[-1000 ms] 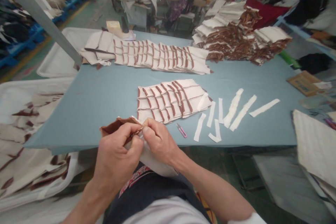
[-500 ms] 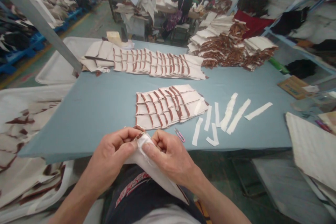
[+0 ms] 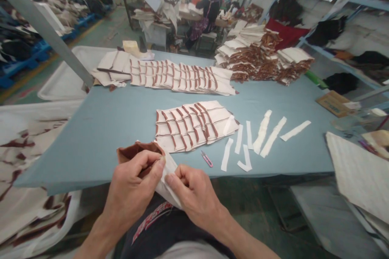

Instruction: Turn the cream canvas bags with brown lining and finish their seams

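Note:
Between my hands is a white fabric piece [image 3: 170, 164] with a brown inner side, its brown opening spread toward the table. My left hand [image 3: 133, 178] pinches the edge of that opening between thumb and fingers. Lower down on the white side, my right hand [image 3: 194, 192] grips the cloth with curled fingers. Just beyond lies an overlapping row of white pieces with brown edges [image 3: 188, 125]. Pink-handled thread snips [image 3: 207, 159] rest on the table to the right of it. Several white strips [image 3: 263, 133] are scattered further right.
A longer row of similar pieces [image 3: 179, 76] crosses the back of the blue-grey table [image 3: 100, 129]. Stacked bundles [image 3: 255, 56] stand at the back right. Filled white bins [image 3: 68, 218] flank the left side, near a metal post [image 3: 54, 28]. A person [image 3: 206, 16] sits far behind.
The held fabric piece has turned and opened, so its brown inside now shows at the left. My right hand has moved slightly down and right along the white cloth.

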Demonstrator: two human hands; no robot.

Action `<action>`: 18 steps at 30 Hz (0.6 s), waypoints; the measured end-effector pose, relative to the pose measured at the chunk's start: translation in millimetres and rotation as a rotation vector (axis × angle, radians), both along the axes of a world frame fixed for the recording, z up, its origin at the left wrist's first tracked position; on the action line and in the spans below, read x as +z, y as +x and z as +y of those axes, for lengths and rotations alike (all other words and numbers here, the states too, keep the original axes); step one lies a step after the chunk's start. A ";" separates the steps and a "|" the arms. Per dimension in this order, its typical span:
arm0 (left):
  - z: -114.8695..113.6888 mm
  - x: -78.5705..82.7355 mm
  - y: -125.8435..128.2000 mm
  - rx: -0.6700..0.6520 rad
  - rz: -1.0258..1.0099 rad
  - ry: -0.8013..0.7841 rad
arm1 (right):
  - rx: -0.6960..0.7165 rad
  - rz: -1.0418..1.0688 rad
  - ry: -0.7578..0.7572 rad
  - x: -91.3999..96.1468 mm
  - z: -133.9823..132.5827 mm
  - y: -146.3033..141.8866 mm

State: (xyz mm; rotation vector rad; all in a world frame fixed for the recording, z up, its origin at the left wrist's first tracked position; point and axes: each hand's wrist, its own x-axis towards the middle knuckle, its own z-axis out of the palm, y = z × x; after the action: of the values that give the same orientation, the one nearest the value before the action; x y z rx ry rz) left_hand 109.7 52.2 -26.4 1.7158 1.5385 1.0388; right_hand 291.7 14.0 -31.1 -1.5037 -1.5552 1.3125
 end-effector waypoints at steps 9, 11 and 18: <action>29.5 12.0 -22.4 -0.055 0.028 0.075 | 0.183 0.071 -0.196 -37.3 -40.0 13.5; 35.8 20.3 -25.9 -0.069 0.018 0.072 | 0.179 0.029 -0.132 -31.7 -42.1 35.8; 36.3 41.9 -23.8 -0.149 0.009 0.082 | 0.109 -0.001 0.009 52.1 -0.7 98.6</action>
State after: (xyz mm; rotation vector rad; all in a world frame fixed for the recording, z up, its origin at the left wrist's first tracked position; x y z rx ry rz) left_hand 85.9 88.5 15.5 1.8622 1.3671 1.0322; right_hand 390.3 13.3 21.0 -1.4319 -1.6619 1.3635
